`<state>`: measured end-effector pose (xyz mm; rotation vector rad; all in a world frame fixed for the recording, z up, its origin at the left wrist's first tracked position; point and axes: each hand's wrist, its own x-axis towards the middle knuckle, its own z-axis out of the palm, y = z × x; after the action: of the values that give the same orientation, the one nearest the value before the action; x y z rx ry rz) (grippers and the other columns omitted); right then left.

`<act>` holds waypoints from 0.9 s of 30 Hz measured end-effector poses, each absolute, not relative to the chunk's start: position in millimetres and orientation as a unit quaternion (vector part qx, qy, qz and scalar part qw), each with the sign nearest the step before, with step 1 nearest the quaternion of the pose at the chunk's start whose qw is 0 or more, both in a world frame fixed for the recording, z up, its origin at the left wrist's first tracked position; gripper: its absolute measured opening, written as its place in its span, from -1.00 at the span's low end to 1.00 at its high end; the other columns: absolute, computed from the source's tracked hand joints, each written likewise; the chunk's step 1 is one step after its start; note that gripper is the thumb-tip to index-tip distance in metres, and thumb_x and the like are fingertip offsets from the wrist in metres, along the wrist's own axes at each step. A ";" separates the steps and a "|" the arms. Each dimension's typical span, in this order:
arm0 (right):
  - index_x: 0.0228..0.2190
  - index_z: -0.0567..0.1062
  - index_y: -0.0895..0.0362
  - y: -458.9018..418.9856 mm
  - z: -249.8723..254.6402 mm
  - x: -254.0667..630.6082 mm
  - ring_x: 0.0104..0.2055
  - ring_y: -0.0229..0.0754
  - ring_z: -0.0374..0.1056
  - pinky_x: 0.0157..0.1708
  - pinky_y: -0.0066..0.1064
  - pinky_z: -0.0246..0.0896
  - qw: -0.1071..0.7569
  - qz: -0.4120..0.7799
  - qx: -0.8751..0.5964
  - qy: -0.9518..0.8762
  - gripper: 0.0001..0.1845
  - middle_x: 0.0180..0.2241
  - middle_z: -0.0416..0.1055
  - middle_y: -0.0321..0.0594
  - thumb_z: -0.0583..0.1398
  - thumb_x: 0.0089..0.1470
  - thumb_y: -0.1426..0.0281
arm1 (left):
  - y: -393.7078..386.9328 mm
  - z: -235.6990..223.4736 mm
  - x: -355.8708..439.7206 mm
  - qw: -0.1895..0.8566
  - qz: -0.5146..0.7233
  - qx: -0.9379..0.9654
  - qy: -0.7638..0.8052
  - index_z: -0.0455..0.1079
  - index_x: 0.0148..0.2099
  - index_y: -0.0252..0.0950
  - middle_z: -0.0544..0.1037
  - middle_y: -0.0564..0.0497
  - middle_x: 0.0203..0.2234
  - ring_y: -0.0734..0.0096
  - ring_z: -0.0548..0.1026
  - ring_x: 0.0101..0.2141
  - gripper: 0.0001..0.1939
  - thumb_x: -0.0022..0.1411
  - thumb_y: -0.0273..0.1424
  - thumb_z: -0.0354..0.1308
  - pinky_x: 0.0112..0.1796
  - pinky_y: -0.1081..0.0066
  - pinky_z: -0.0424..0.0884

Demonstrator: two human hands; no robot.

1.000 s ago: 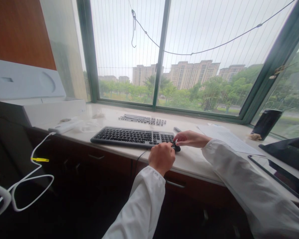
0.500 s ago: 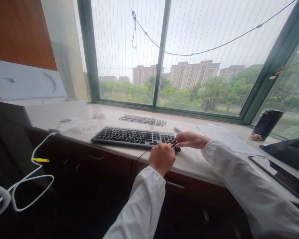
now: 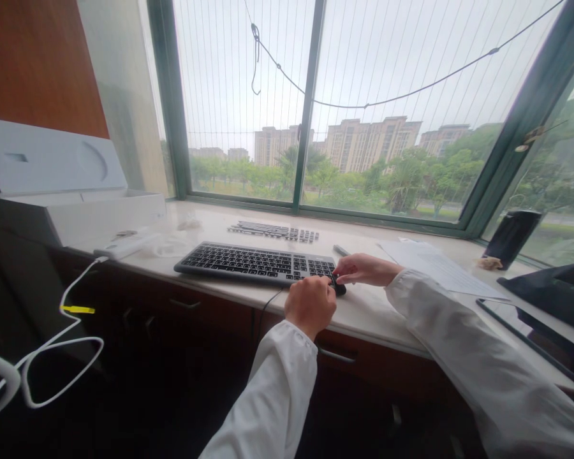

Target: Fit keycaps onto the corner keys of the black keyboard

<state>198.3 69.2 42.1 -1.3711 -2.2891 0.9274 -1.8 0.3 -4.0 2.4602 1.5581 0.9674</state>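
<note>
Black computer keyboard (image 3: 242,261) lies at frame centre. Left hand (image 3: 310,306) and right hand (image 3: 367,269) remain at its number pad (image 3: 318,266), positions unchanged; work there appears ongoing. Whether either hand's fingers pinch anything cannot be determined.

The right hand (image 3: 370,269) has dipped slightly — its index finger and thumb now sit a touch lower and closer together over the number-pad end of the keyboard (image 3: 253,262). The head view has tilted a little too — the knotted cord (image 3: 256,48) appears slightly lower.
</note>
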 end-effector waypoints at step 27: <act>-0.36 0.52 0.22 104.1 10.6 214.9 -0.53 -0.29 0.26 -0.55 -0.44 0.14 0.186 0.368 -0.476 -0.777 -0.43 -0.55 0.41 -0.24 0.42 -0.35 0.06 | -1.0 -3.9 -2.7 0.016 0.306 0.824 0.476 0.43 0.05 0.02 0.58 0.02 -0.25 0.29 0.52 -0.27 -0.63 0.28 -0.32 -0.06 -0.19 0.29 0.42</act>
<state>214.9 104.1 10.6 -1.3398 -2.1898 1.0362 -2.7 -1.0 -3.9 2.5646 1.4809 0.9506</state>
